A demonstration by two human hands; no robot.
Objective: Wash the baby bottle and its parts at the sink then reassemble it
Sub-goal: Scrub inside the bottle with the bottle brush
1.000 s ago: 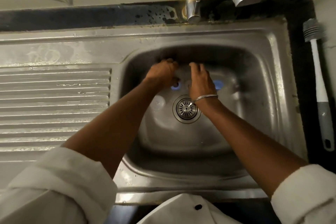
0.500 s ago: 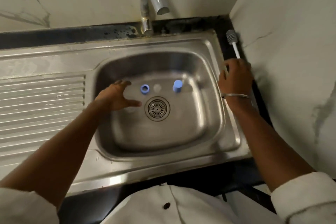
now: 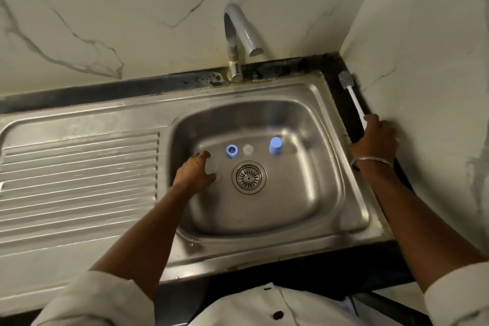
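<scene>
In the steel sink basin [image 3: 304, 193], a blue ring [image 3: 231, 150], a clear teat [image 3: 248, 149] and a blue cap [image 3: 275, 145] stand in a row behind the drain [image 3: 249, 177]. My left hand [image 3: 194, 173] is low in the basin left of the drain. Its fingers and thumb curl around a faint clear bottle body [image 3: 213, 166]. My right hand [image 3: 375, 137] is closed on the white handle of a bottle brush [image 3: 353, 96]. The brush lies on the dark counter strip by the right wall, grey head pointing away.
A chrome tap [image 3: 238, 42] arches over the back of the basin with no water running. The ribbed steel drainboard [image 3: 79, 180] stretches to the left. Marble walls close in behind and on the right, near my right hand.
Both hands were together at the back of the basin a second ago. The right hand moved out to the brush and closed on its handle. The left hand stayed low by the clear bottle.
</scene>
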